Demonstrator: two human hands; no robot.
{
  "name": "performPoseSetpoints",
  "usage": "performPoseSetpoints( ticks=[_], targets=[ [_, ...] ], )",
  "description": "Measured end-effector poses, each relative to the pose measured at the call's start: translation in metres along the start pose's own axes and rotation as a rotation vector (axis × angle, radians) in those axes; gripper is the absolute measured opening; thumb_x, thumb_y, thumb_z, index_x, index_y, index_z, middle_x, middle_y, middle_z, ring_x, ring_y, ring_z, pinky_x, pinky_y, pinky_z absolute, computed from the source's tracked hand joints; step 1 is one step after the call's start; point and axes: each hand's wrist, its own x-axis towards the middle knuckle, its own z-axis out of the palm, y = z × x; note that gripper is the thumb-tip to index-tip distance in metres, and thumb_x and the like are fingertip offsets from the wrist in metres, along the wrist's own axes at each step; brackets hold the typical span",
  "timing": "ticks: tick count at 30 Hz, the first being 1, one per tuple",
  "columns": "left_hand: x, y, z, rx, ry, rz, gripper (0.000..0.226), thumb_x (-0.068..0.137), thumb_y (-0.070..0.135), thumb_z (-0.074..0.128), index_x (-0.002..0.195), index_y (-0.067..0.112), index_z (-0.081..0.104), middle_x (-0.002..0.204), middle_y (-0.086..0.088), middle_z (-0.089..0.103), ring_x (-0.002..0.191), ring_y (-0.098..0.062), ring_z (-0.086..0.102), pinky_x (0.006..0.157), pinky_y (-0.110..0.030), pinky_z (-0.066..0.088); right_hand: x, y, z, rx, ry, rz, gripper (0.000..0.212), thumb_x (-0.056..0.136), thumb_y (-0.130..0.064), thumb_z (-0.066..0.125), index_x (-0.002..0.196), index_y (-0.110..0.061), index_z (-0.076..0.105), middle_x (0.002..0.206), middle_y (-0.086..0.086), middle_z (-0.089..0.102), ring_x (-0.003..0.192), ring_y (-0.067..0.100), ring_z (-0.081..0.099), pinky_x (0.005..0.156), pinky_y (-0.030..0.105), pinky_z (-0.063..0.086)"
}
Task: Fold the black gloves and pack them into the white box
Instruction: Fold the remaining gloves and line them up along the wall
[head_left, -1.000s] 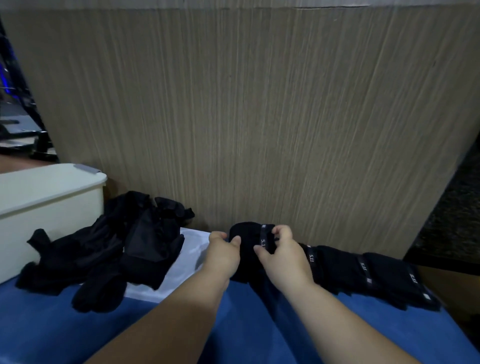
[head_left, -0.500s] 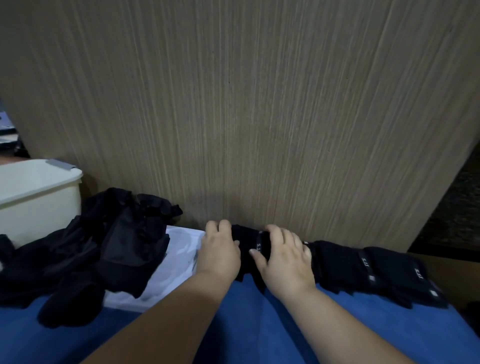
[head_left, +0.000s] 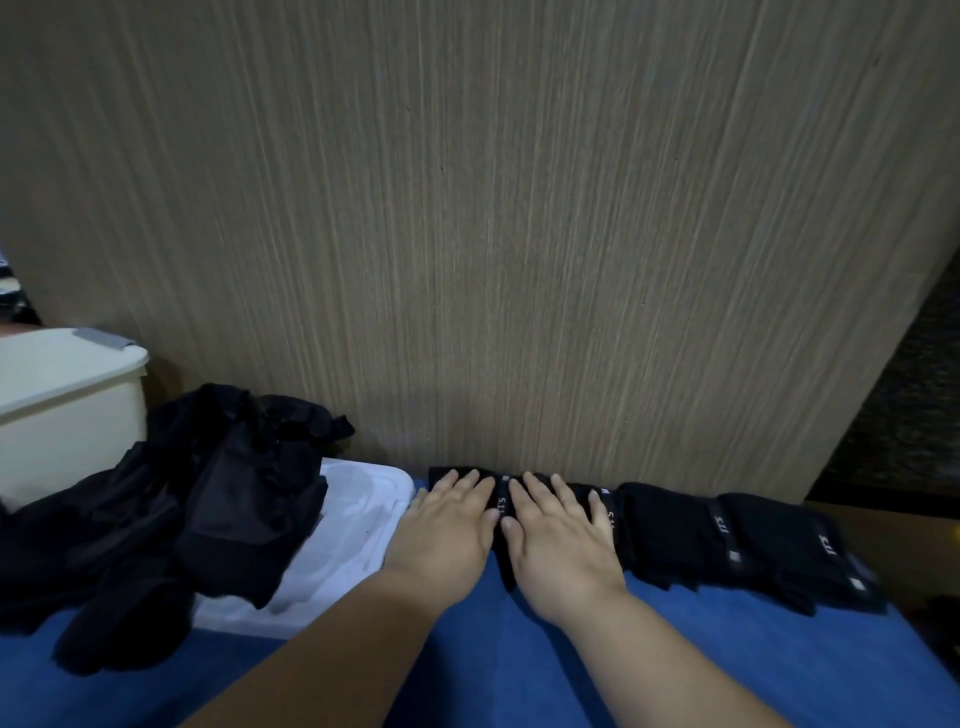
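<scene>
A folded black glove (head_left: 500, 514) lies on the blue surface against the wooden panel. My left hand (head_left: 449, 530) and my right hand (head_left: 558, 535) both rest flat on top of it, fingers spread, side by side. To its right a row of folded black gloves (head_left: 727, 540) with white lettering runs along the panel. A loose heap of unfolded black gloves (head_left: 171, 519) sits at the left. The white box (head_left: 62, 410) stands at the far left, behind that heap.
A white lid (head_left: 353, 525) lies flat between the heap and my hands, partly under the gloves. A tall wooden panel (head_left: 493, 234) closes off the back. The blue surface (head_left: 519, 665) ends at the right, where a dark floor shows.
My hands went from pinching the folded glove by its edges to lying flat on it, pressed toward the panel. The camera has tilted, so the box sits further left.
</scene>
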Motion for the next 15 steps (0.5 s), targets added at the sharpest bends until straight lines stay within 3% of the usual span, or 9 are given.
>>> performPoseSetpoints(
  ticks=[9, 15],
  targets=[
    [0.004, 0.001, 0.001, 0.068, -0.032, -0.010, 0.049, 0.104, 0.037, 0.019, 0.152, 0.028, 0.017, 0.160, 0.011, 0.013, 0.147, -0.010, 0.002, 0.120, -0.038, 0.004, 0.004, -0.001, 0.005, -0.015, 0.008, 0.015, 0.052, 0.102, -0.042, 0.014, 0.153, -0.029, 0.011, 0.161, -0.008, 0.006, 0.148, 0.015, -0.002, 0.118, 0.047, -0.008],
    [-0.010, 0.007, -0.016, -0.010, -0.040, -0.027, 0.049, 0.104, 0.029, 0.025, 0.152, 0.024, 0.018, 0.160, 0.008, 0.012, 0.148, -0.012, 0.004, 0.120, -0.034, 0.004, 0.000, -0.002, 0.004, -0.035, 0.087, 0.008, 0.052, 0.102, -0.042, 0.016, 0.152, -0.027, 0.017, 0.160, -0.007, 0.014, 0.148, 0.016, 0.002, 0.117, 0.048, -0.007]
  ],
)
